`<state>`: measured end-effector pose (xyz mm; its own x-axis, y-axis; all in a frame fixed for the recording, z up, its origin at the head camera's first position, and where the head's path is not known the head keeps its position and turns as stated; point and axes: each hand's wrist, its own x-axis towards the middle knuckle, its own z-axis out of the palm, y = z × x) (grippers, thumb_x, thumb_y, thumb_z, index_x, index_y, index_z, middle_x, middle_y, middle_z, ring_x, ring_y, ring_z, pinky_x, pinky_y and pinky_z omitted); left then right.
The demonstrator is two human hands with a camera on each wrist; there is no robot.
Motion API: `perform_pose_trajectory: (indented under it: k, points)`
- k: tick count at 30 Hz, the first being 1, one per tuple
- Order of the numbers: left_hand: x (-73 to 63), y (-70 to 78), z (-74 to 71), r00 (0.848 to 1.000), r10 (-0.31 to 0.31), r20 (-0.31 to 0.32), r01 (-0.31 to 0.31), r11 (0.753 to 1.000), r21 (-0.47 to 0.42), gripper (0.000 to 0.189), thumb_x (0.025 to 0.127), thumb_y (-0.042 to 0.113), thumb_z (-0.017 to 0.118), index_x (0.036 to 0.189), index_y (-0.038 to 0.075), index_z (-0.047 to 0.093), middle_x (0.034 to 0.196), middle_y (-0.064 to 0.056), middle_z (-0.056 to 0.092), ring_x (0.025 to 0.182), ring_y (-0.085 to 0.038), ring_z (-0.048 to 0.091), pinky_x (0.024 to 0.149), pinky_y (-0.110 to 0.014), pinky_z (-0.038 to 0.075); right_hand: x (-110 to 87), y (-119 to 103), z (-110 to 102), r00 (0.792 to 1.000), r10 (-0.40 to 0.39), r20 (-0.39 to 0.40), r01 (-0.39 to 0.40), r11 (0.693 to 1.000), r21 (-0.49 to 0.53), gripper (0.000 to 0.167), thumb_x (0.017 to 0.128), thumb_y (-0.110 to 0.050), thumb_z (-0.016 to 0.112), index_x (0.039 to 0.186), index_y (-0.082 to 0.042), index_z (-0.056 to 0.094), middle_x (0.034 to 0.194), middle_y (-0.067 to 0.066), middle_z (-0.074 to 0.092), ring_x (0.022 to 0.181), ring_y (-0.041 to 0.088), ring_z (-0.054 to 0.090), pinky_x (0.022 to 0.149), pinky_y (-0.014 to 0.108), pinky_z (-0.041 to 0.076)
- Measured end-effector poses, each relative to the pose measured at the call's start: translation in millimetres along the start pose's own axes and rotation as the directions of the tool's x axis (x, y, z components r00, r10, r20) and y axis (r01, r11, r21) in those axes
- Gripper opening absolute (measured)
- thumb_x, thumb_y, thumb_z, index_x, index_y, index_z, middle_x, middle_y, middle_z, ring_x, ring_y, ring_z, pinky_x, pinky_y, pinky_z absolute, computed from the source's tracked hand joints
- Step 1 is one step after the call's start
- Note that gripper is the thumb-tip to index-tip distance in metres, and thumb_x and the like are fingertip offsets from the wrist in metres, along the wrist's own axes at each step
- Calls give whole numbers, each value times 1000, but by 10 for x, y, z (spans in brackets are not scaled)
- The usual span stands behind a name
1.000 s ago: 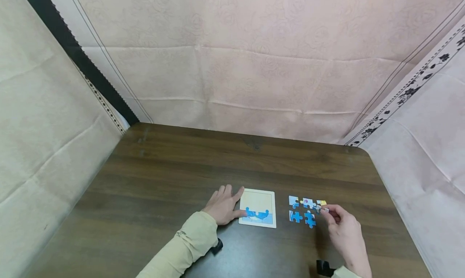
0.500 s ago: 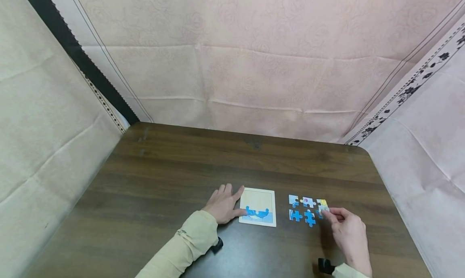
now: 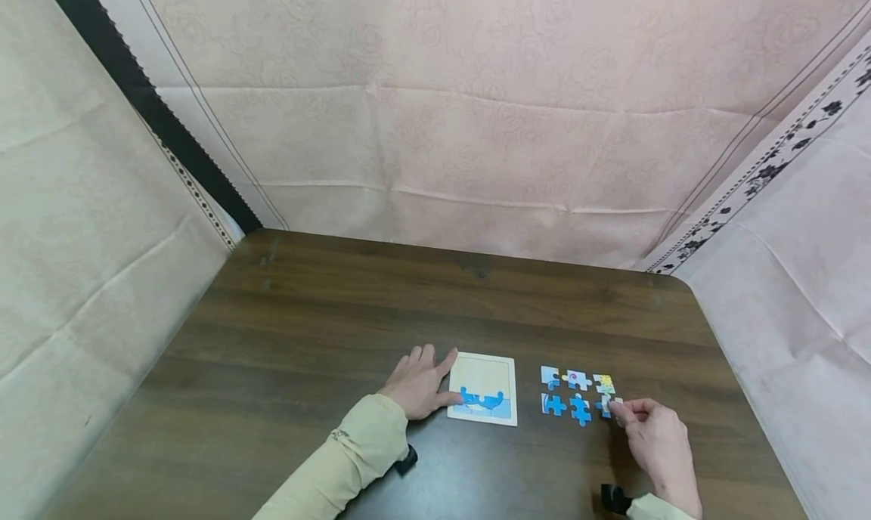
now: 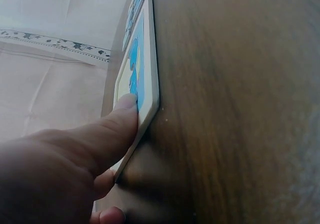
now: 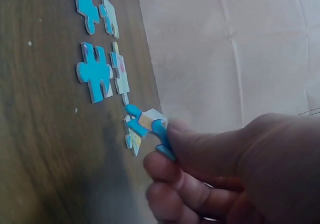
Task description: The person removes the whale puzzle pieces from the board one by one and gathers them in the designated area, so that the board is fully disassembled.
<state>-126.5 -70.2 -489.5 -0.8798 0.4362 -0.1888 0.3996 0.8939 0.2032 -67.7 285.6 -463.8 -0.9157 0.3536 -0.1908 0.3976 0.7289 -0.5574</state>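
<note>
My left hand (image 3: 420, 386) rests at the left edge of a square puzzle frame (image 3: 482, 423), fingers spread and thumb lying over its rim. Joined blue pieces (image 3: 486, 405) fill the bottom of that frame; its upper part is bare pale board. Between thumb and fingertips my right hand (image 3: 655, 438) pinches a puzzle piece (image 5: 149, 123), blue with white and a tan patch. In the right wrist view the held piece is tilted and looks raised off the table. A yellow-patterned piece (image 3: 603, 383) lies just beyond it.
Left of the right hand, loose puzzle pieces lie in two rows, among them a blue one (image 3: 581, 409) and a white-and-blue one (image 3: 578, 379). They sit on a dark wooden table (image 3: 327, 301). Pale cloth (image 3: 476, 127) hangs behind the table's far edge.
My right hand has moved slightly right and toward me with the pinched piece, uncovering the yellow-patterned piece. The left hand and the puzzle frame stay in place.
</note>
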Motion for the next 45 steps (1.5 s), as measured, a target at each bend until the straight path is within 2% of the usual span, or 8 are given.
perform_pose_trajectory:
  k: [6,11,19,30,45]
  points:
    - [-5,-8,4,1000,4,-1,-4,1000,-14,80,89,63,55,153,19,34,97,-6,40,84,-19,31,69,-29,28,16,20,44,999,19,-44,-18,1000,25,32,90,-33,70,93,-1,72,73,0,68,67,17,56,58,32,39]
    - [-4,-6,2,1000,7,-7,-7,1000,-17,80,89,63,56,152,19,35,97,-5,39,84,-19,31,69,-29,28,12,51,46,998,1,-66,0,1000,6,32,89,-34,71,92,-2,73,73,0,69,68,16,58,59,32,40]
    - [1,-11,7,1000,9,-8,-9,1000,-12,80,89,63,55,152,19,35,97,-6,40,83,-19,31,69,-29,29,33,53,104,993,81,-85,-81,997,-2,31,90,-32,70,92,-1,71,74,3,68,72,23,58,59,34,37]
    - [-8,-7,5,1000,9,-17,-9,1000,-22,80,89,62,56,152,19,36,94,-5,38,82,-19,31,68,-29,28,31,50,129,988,109,-112,-110,994,-3,28,87,-30,73,89,-3,74,72,3,68,74,26,57,59,36,37]
    - [-7,-5,7,1000,6,-17,-7,1000,-15,80,89,63,56,152,19,36,97,-6,40,83,-19,32,69,-28,29,55,96,147,991,75,-109,-79,996,-29,25,87,-29,73,86,-4,76,71,3,68,79,30,59,63,42,40]
